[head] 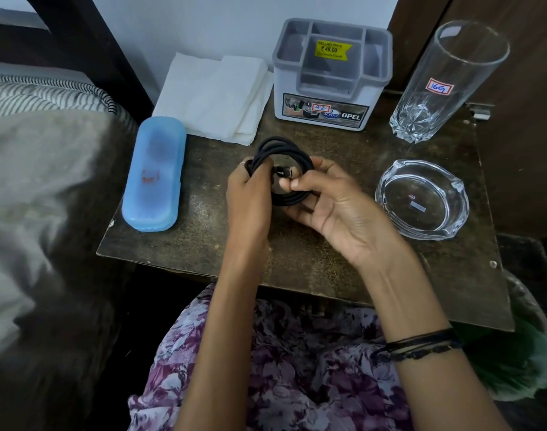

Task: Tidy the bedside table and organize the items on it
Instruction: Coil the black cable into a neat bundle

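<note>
A black cable [284, 150] is wound into a coil and held just above the middle of the dark bedside table [297, 253]. My left hand [250, 197] grips the coil's left side. My right hand [337, 206] holds the right side and pinches the cable's plug end between thumb and finger. A blue plastic case [155, 172] lies at the table's left edge. Folded white tissues [216, 94] lie at the back left. A grey compartment organizer [331, 73] stands at the back centre.
A tall empty glass [446, 85] stands at the back right, with a clear glass ashtray [421, 199] in front of it. A bed with grey bedding [48, 181] lies to the left. A green-lined bin [521, 353] sits below the table's right corner.
</note>
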Tool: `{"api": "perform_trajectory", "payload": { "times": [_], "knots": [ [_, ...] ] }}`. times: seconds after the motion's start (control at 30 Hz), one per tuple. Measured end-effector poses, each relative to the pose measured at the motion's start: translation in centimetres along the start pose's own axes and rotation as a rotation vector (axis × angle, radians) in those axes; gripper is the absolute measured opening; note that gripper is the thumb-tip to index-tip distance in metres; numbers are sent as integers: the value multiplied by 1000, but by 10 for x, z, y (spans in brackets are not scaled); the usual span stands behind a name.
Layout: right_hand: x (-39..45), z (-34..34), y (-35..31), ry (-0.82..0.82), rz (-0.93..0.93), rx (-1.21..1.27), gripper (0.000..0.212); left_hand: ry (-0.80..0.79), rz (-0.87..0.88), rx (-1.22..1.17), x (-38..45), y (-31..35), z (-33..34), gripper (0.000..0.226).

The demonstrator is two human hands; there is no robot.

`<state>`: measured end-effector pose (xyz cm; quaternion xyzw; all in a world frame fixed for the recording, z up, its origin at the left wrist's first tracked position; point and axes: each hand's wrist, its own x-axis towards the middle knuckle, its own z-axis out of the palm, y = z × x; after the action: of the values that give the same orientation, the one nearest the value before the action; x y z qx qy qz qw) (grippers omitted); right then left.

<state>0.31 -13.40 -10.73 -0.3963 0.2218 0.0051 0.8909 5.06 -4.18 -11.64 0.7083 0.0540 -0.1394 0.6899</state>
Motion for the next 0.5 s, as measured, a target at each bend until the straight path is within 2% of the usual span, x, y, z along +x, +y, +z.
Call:
{"api": "perform_trajectory", "payload": {
  "times": [0.07, 0.2, 0.27, 0.37, 0.5],
  "knots": [
    [0, 0, 0, -15, -93, -69, 44, -13, -69, -27, 1, 3, -2, 22],
    [0, -1, 0, 55, -416, -517, 46, 15, -129, 5, 2, 6, -4, 27],
    [0, 0, 0, 33, -526, -668, 41, 13, -135, 12, 2, 7, -5, 27],
    [1, 0, 2, -6, -597, -797, 29, 12, -124, 17, 1, 7, -6, 32],
    [1, -3, 4, 4, -651, -1011, 24, -12, -100, 16, -2, 8, -7, 36]
  ]
}}
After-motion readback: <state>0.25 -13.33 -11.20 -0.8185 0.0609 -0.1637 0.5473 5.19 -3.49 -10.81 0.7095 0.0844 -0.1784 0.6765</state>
